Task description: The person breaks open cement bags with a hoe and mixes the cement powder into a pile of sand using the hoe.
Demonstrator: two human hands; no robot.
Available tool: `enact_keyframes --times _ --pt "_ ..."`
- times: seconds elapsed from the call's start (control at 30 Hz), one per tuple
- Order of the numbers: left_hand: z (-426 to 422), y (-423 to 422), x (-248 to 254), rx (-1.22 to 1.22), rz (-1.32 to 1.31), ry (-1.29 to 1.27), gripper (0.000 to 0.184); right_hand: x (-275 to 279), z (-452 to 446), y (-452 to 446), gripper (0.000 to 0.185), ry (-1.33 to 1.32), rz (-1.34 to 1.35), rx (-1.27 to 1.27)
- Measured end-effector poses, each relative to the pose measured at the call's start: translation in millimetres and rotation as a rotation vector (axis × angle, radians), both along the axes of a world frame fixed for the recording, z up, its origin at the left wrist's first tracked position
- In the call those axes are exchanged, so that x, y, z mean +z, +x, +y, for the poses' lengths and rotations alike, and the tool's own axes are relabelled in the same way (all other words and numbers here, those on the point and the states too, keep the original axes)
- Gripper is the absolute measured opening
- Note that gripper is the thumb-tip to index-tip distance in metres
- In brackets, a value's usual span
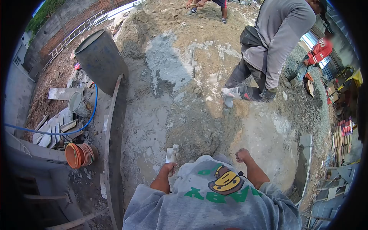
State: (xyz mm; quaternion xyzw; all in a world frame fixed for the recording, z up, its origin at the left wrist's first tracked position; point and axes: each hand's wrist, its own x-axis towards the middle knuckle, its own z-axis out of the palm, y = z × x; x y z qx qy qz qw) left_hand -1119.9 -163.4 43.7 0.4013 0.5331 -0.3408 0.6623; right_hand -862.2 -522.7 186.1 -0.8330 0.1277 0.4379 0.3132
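Observation:
My left hand [168,169] is wrapped round a pale grey hand tool [172,153] with a short, blocky end; its exact kind is unclear. The tool is over wet grey mortar [147,140]. To the right, my right hand [242,155] is closed in a loose fist, and nothing shows in it. Damp, sandy cement mix [205,138] lies on the ground ahead of both hands. My grey shirt hides the ground closest to me.
A long board [112,145] edges the mortar on the left. Beyond it are a dark drum [101,57], an orange bucket [74,155], a grey bucket [78,103] and a blue hose [92,115]. A person in grey [281,34] bends ahead; others are farther off.

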Motion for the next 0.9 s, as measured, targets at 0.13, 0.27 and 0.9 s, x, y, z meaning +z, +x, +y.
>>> enact_keyframes --times 0.13,0.27,0.9 --pt "-0.9 0.9 4.2 -0.001 0.0 0.028 0.024 -7.2 -6.8 2.9 0.015 -0.001 -0.007 0.072" --pt "2.1 -2.5 -11.9 0.008 0.007 0.045 0.025 -8.9 -11.3 6.7 0.016 0.013 -0.005 0.154" --pt "-1.7 -1.6 0.7 -0.019 -0.028 0.055 0.024 -11.8 2.0 8.8 0.015 -0.015 -0.01 0.211"
